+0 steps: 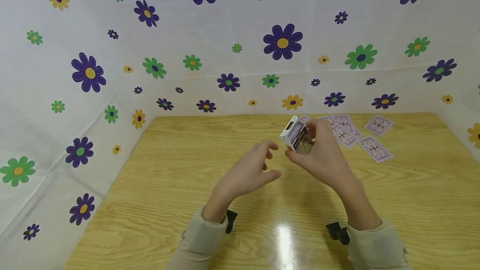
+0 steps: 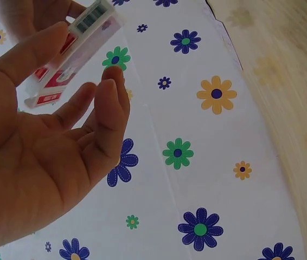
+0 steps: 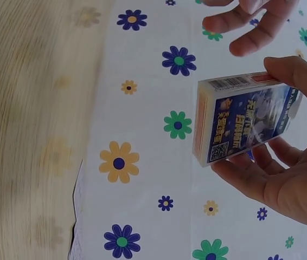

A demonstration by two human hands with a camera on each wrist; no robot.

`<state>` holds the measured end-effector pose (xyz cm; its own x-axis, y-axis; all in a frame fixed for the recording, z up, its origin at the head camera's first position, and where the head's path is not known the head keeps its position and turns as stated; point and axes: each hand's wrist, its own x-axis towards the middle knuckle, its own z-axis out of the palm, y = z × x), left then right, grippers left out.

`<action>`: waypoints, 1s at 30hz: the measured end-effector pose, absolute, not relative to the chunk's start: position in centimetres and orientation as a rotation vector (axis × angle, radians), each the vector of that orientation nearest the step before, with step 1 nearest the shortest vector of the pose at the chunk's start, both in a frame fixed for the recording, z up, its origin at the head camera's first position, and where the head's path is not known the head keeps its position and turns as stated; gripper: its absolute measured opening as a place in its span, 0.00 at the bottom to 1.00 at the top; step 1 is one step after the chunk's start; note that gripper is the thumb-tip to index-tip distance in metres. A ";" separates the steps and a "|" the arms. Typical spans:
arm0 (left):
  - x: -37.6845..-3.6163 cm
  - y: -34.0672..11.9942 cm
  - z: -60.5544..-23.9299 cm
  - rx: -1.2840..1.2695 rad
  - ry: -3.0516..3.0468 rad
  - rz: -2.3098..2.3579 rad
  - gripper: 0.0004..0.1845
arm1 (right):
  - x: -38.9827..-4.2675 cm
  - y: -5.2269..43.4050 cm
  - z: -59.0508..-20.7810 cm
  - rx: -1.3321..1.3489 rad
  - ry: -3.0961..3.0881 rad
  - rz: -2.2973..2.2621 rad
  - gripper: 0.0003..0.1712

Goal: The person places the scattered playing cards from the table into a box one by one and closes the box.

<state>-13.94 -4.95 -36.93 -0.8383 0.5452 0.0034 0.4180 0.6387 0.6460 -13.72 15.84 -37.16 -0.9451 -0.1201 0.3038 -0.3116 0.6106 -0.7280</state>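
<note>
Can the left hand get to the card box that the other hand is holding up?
Probably yes. The left hand is open beside the card box held by the right hand, with only air between them.

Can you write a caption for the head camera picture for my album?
Right hand holds a card box above the wooden table; left hand waits open beside it.

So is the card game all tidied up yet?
Not yet. The right hand holds the card box above the wooden table. The left hand is open beside it, holding nothing. Several loose cards lie face down behind the hands, outside the box.
</note>
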 end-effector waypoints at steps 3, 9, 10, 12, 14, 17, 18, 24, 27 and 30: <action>-14.0 -4.6 -37.2 0.789 2.674 0.996 0.33 | -13.6 15.7 -37.1 0.360 -2.562 1.328 0.39; -14.0 -4.1 -37.4 0.775 2.676 1.054 0.37 | -13.5 15.6 -36.9 0.354 -2.513 1.438 0.38; -13.9 -4.1 -37.4 0.770 2.673 1.066 0.37 | -13.5 15.6 -36.9 0.349 -2.512 1.448 0.38; -13.8 -4.0 -37.4 0.768 2.665 1.089 0.37 | -13.5 15.5 -36.8 0.344 -2.508 1.471 0.39; -13.8 -3.9 -37.4 0.768 2.660 1.101 0.36 | -13.5 15.5 -36.8 0.341 -2.503 1.486 0.39; -13.7 -3.8 -37.4 0.773 2.658 1.113 0.36 | -13.5 15.4 -36.8 0.339 -2.495 1.498 0.38; -13.7 -3.8 -37.4 0.775 2.660 1.115 0.36 | -13.5 15.3 -36.8 0.338 -2.492 1.499 0.38; -13.5 -3.3 -37.4 0.817 2.676 1.163 0.34 | -13.6 14.9 -37.1 0.321 -2.475 1.519 0.39; -13.5 -3.2 -37.5 0.827 2.695 1.190 0.32 | -13.6 14.8 -37.2 0.309 -2.477 1.526 0.40; -13.4 -3.1 -37.6 0.830 2.723 1.223 0.28 | -13.6 14.6 -37.2 0.298 -2.475 1.549 0.40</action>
<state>-13.42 -3.13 -37.60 -0.8555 0.4881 0.1730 0.4536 0.5451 0.7051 -13.56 14.65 -37.18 -0.9584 -0.0613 0.2787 -0.2774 0.4284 -0.8600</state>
